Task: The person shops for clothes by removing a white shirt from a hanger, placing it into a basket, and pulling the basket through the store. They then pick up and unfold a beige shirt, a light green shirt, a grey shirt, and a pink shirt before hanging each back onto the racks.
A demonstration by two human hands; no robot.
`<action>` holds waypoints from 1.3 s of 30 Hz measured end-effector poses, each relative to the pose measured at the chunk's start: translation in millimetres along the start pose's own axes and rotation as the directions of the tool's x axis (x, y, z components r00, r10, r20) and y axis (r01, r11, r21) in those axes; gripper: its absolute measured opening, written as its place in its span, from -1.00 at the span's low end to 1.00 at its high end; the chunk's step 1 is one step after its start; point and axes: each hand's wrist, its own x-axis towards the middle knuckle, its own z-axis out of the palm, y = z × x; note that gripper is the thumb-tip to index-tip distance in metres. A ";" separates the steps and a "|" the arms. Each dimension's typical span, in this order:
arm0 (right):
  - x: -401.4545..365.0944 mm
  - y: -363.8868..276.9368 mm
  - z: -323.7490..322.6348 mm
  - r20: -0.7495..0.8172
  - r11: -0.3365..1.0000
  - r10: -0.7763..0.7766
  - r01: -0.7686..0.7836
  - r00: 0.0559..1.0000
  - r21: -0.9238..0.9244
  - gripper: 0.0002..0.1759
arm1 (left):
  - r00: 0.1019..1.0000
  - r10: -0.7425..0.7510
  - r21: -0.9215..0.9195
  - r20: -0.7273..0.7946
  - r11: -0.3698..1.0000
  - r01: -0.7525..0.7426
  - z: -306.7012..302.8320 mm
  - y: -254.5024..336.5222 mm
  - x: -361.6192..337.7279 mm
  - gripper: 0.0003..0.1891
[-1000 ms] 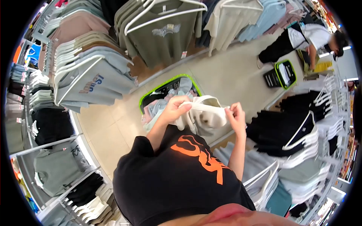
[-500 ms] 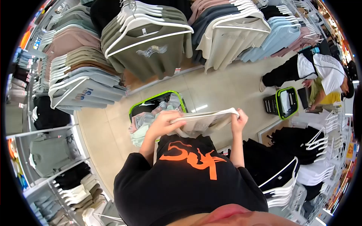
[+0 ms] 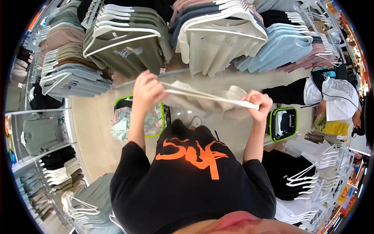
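Note:
A cream garment (image 3: pixel 206 100) hangs stretched between my two hands in front of my body. My left hand (image 3: pixel 147 91) is closed on its edge at one end, raised close to the olive shirts. At the other end my right hand (image 3: pixel 258 104) pinches a corner of the fabric. The cloth sags between them and is slightly blurred. Below and beside my left forearm, a green-rimmed basket (image 3: pixel 161 120) on the floor holds pale, crumpled clothes (image 3: pixel 124 121).
Racks ahead carry olive shirts (image 3: pixel 128 52), cream shirts (image 3: pixel 222 46) and light blue shirts (image 3: pixel 286 43). At the right, a person (image 3: pixel 337 97) bends beside another green-rimmed basket (image 3: pixel 283 124). Black shirts (image 3: pixel 284 171) hang nearby; shelves (image 3: pixel 43 134) stand left.
Both hands have moved apart and further from my body, the left one up and leftward, with the garment stretched wider. The view has shifted, and a shoe now shows on the floor.

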 end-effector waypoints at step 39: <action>134.8 265.9 -73.8 -0.216 0.669 0.456 -0.492 0.863 -0.557 -0.88 | 0.891 -0.272 -0.267 0.364 0.886 0.380 172.5 -92.0 166.3 -0.80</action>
